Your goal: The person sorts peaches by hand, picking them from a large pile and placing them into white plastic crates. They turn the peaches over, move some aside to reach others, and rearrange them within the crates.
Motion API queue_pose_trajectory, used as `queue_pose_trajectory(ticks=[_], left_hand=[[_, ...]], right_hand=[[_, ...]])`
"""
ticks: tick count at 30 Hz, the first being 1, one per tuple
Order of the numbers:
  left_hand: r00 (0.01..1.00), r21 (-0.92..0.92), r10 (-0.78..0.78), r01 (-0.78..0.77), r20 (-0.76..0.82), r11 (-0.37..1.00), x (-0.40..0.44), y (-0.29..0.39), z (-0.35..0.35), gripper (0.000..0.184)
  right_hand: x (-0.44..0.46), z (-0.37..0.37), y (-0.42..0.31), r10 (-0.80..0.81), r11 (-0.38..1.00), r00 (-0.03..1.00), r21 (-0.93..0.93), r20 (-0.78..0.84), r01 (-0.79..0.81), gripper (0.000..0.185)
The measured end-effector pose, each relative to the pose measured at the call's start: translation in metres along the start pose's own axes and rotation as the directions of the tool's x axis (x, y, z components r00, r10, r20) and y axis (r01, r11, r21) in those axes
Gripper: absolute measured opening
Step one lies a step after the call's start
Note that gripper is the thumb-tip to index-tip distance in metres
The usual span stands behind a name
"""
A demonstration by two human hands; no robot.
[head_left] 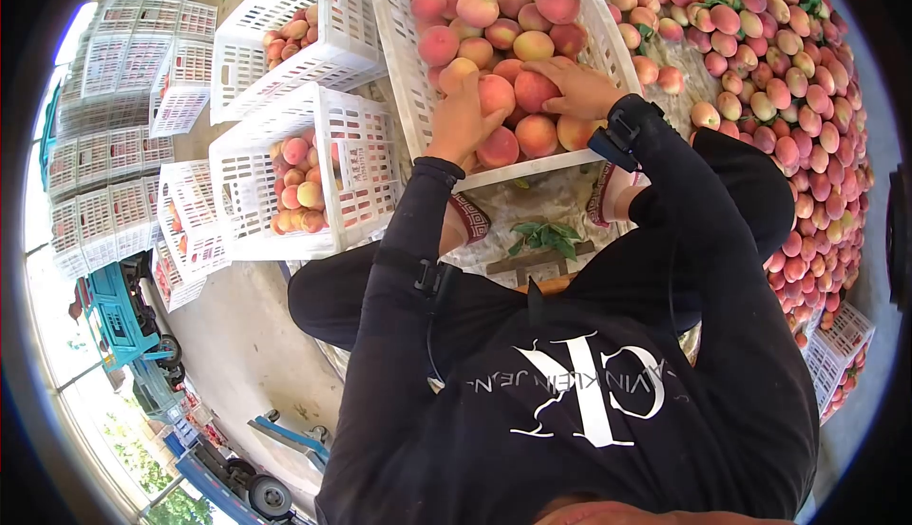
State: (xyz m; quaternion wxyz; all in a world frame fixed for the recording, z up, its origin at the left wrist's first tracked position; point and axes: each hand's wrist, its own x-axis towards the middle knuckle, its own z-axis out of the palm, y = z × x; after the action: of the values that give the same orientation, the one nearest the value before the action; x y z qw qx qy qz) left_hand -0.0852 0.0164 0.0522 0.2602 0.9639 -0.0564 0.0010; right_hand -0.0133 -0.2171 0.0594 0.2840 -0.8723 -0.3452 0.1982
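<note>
Peaches [478, 9], many, red and yellow, heaped within a white plastic crate [392, 55] directly before the seated person, slotted walls, rim visible on the near side. Left hand [460, 122]: inside the near half of that crate, thumb and fingers spread around one red peach [496, 95]; firmness of hold cannot be told. Right hand [578, 90]: beside it, over the near right part of the same crate, fingers bent over a second red peach [534, 93]; whether gripped or merely touched cannot be told. The two fruits lie side by side between the hands, among the others. Right wrist: black strapped device [622, 133]. Left forearm: black strap with buckle [433, 280]. Two further white crates [363, 159], left of the first, each part-filled with peaches. Loose pile of peaches [803, 97], large, spread along the right, with scattered green leaves. Leaf sprig [546, 237], green, on the ground between the legs. Stacked crates [123, 55], white, far left. Blue vehicle [123, 311], beyond them. Slotted crate [840, 343], pale, lower right, beside the pile.
</note>
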Motion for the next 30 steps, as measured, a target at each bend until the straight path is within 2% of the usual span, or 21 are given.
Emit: queue_pose_trajectory(ticks=[3,5,6,8,9,10,12,15,17,18,20,23,26,28,29,30], left_hand=[[0.999,0.006,0.043,-0.042,-0.026,0.999,-0.006,-0.005,0.01,0.069],[0.993,0.12,0.086,-0.076,-0.076,0.99,-0.007,-0.002,0.014,0.064],[0.993,0.121,0.08,-0.069,-0.087,0.99,-0.007,0.002,0.014,0.064],[1.0,0.217,-0.014,0.018,-0.02,0.976,-0.005,0.011,0.015,0.063],[0.999,0.23,-0.039,0.036,0.005,0.972,-0.005,0.015,0.012,0.061],[0.999,0.229,-0.039,0.038,0.0,0.973,-0.005,0.011,0.011,0.061],[1.0,-0.091,0.019,-0.02,-0.016,0.996,-0.008,0.003,0.005,0.057],[0.999,-0.148,0.047,-0.046,0.003,0.988,-0.015,0.003,0.001,0.055],[0.997,-0.122,0.069,-0.072,-0.027,0.99,-0.015,0.002,0.008,0.055],[0.993,-0.088,0.093,-0.099,-0.066,0.991,-0.015,0.003,0.01,0.055],[0.991,-0.076,0.106,-0.112,-0.082,0.991,-0.02,0.008,0.01,0.054],[0.982,-0.032,0.132,-0.138,-0.137,0.99,-0.023,0.007,0.016,0.052],[0.982,-0.039,0.106,-0.114,-0.157,0.993,-0.024,0.008,0.013,0.05],[0.999,-0.158,0.035,-0.029,0.032,0.987,-0.013,-0.006,-0.001,0.052],[0.999,-0.153,0.037,-0.03,0.04,0.988,-0.003,-0.018,-0.008,0.052],[0.996,-0.006,0.082,-0.083,-0.044,0.997,0.005,-0.032,-0.015,0.054]], right_hand=[[-0.001,-0.001,-0.005,-0.002,0.999,1.0,0.033,0.011,0.001,0.072],[0.003,0.002,-0.008,-0.016,0.998,0.998,-0.066,-0.063,0.012,0.07],[0.006,0.004,-0.009,-0.027,0.997,0.998,-0.072,-0.06,0.023,0.07],[0.012,0.005,-0.011,-0.107,0.966,0.992,-0.244,-0.073,0.086,0.069],[0.013,0.001,-0.017,-0.112,0.964,0.991,-0.249,-0.074,0.09,0.069],[0.014,-0.004,-0.023,-0.08,0.973,0.997,-0.218,-0.016,0.075,0.069],[0.017,-0.005,-0.023,-0.048,0.98,0.997,-0.189,0.052,0.057,0.069],[0.019,0.005,-0.011,-0.083,0.99,0.996,-0.107,0.042,0.087,0.07],[0.016,0.011,-0.01,-0.18,0.95,0.982,-0.267,-0.051,0.16,0.074],[0.015,0.013,-0.011,-0.18,0.95,0.983,-0.267,-0.048,0.161,0.074],[0.02,0.015,-0.018,-0.153,0.908,0.988,-0.39,0.031,0.153,0.077],[0.013,0.014,-0.032,-0.17,0.875,0.985,-0.454,0.038,0.169,0.078],[0.018,0.025,-0.019,-0.18,0.889,0.984,-0.429,-0.004,0.161,0.073],[0.017,0.025,-0.017,-0.222,0.888,0.975,-0.419,-0.033,0.188,0.073],[0.016,0.028,-0.013,-0.249,0.893,0.966,-0.401,-0.064,0.203,0.073],[0.013,0.024,-0.021,-0.238,0.899,0.969,-0.392,-0.067,0.194,0.073]])
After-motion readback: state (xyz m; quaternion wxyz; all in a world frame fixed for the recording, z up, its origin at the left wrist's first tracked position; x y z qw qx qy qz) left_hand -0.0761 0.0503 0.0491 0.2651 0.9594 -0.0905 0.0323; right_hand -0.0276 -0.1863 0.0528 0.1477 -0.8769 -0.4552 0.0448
